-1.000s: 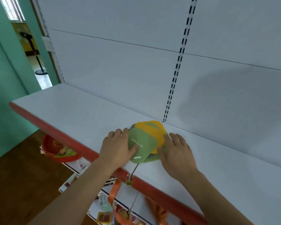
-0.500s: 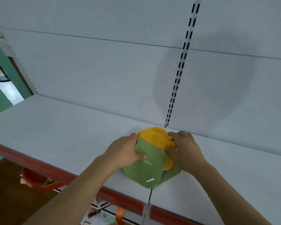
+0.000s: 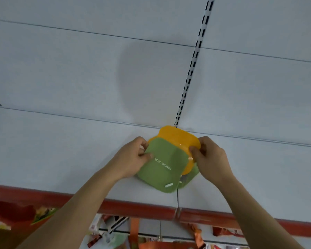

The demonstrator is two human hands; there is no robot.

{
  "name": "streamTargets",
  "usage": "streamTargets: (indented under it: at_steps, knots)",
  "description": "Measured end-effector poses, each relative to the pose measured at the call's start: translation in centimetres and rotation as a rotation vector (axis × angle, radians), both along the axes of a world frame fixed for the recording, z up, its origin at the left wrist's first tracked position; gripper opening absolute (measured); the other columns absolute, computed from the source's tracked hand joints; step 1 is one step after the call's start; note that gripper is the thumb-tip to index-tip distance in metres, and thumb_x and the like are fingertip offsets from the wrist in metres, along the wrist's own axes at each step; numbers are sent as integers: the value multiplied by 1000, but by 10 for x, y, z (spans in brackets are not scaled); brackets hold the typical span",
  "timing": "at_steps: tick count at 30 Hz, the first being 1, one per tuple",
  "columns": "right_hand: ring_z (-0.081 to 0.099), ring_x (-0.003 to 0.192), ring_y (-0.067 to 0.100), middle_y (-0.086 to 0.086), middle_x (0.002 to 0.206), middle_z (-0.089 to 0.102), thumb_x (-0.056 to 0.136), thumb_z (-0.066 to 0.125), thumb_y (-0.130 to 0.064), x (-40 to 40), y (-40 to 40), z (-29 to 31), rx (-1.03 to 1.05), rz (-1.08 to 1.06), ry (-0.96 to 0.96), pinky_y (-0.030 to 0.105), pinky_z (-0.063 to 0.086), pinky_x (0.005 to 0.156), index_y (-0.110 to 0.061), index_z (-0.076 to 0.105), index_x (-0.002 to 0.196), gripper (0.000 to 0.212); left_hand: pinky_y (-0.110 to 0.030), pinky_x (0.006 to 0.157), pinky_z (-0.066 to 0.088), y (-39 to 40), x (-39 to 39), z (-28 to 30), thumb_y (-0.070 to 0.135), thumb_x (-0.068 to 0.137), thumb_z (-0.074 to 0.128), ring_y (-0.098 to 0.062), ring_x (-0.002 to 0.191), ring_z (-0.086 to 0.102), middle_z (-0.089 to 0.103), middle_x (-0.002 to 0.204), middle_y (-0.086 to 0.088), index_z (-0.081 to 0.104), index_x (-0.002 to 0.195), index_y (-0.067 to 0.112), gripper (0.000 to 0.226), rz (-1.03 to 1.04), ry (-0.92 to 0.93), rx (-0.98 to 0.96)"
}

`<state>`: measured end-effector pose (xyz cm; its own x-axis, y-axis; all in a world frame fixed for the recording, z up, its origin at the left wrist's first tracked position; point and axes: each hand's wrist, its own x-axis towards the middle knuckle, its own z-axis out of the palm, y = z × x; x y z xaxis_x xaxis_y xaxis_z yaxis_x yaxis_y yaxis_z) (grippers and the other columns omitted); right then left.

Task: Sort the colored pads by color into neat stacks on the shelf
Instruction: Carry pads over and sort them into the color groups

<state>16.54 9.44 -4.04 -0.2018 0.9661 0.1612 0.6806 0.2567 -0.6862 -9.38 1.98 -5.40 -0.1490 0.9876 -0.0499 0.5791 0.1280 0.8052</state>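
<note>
A mixed pile of pads lies on the white shelf (image 3: pixel 61 155) near its back wall. On top is a green pad (image 3: pixel 162 166) printed "REMOVE ODOR". Under it sits an orange pad (image 3: pixel 178 137), and another green pad (image 3: pixel 192 174) peeks out at the lower right. My left hand (image 3: pixel 133 159) pinches the top green pad's left edge. Across the pile, my right hand (image 3: pixel 210 159) pinches the orange pad's right edge, thumb on top.
The shelf's red front lip (image 3: pixel 133 207) runs across below the pile. A slotted upright (image 3: pixel 192 65) climbs the white back panel just behind the pads. Packaged goods (image 3: pixel 115 232) and a red basket (image 3: pixel 14 212) sit on lower levels.
Both hands have closed from resting on the pile to pinching its edges. The view has swung right and closer, so the doorway on the left is out of sight.
</note>
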Motion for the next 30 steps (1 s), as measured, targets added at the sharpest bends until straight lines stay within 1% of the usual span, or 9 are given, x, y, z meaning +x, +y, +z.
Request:
streamTargets:
  at_steps: [5, 9, 12, 15, 18, 21, 24, 27, 30]
  knots:
    - [63, 70, 11, -7, 71, 67, 93, 66, -23, 11, -8, 13, 22, -86, 50, 31, 47, 63, -26, 64, 113, 20, -36, 72, 54, 10, 7, 6, 33, 94, 75, -15, 75, 69, 74, 74, 7, 66, 99, 21, 16, -9, 72, 116]
    - [68, 55, 18, 2, 67, 70, 90, 53, -17, 13, -10, 16, -99, -119, 69, 33, 56, 54, -43, 42, 136, 54, -36, 64, 51, 7, 21, 9, 38, 98, 68, -17, 66, 62, 70, 73, 7, 58, 99, 25, 17, -55, 295, 371]
    - [65, 46, 14, 3, 64, 71, 89, 45, -14, 15, -7, 17, -206, -91, 77, 28, 55, 48, -40, 55, 124, 45, -38, 61, 52, 6, 27, 5, 41, 100, 64, -18, 63, 60, 67, 73, 8, 54, 99, 29, 15, -61, 441, 471]
    - [67, 49, 23, 6, 64, 72, 88, 44, -14, 17, -7, 14, -289, -107, 129, 33, 56, 47, -41, 52, 127, 48, -37, 66, 53, 9, 25, 1, 38, 98, 67, -13, 69, 61, 69, 78, 11, 59, 97, 29, 12, -11, 341, 437]
    - [70, 56, 34, 9, 68, 72, 86, 45, -16, 16, -2, 8, -277, -160, 127, 36, 57, 48, -47, 41, 137, 60, -37, 64, 53, 7, 31, 0, 38, 100, 60, -15, 71, 62, 68, 82, 10, 62, 97, 27, 12, -47, 387, 529]
    - [70, 64, 26, 4, 72, 71, 90, 49, -20, 16, 3, 0, -149, -82, 15, 40, 59, 63, -43, 40, 141, 57, -35, 60, 51, 8, 39, 2, 35, 101, 53, -20, 71, 62, 66, 88, 9, 64, 101, 23, 17, -142, 518, 589]
    - [66, 87, 19, -3, 100, 70, 94, 60, -38, 22, 10, -5, -169, 18, -149, 32, 52, 73, -41, 43, 144, 54, -34, 69, 52, 14, 33, -2, 28, 102, 60, -15, 84, 62, 63, 100, 14, 62, 110, 29, 9, -172, 462, 494]
    - [53, 127, 14, -9, 139, 57, 93, 67, -48, 22, 23, 0, -59, 102, -84, 30, 43, 101, -40, 49, 143, 54, -33, 74, 51, 17, 28, -5, 29, 102, 59, -12, 88, 61, 58, 103, 20, 61, 111, 33, 10, -203, 412, 438]
    - [51, 127, 9, -15, 140, 56, 98, 63, -43, 7, 37, 9, -36, 221, -46, 25, 38, 101, -38, 50, 146, 49, -34, 75, 53, 19, 29, -4, 30, 103, 58, -12, 89, 62, 60, 107, 20, 64, 113, 31, 11, -210, 410, 453]
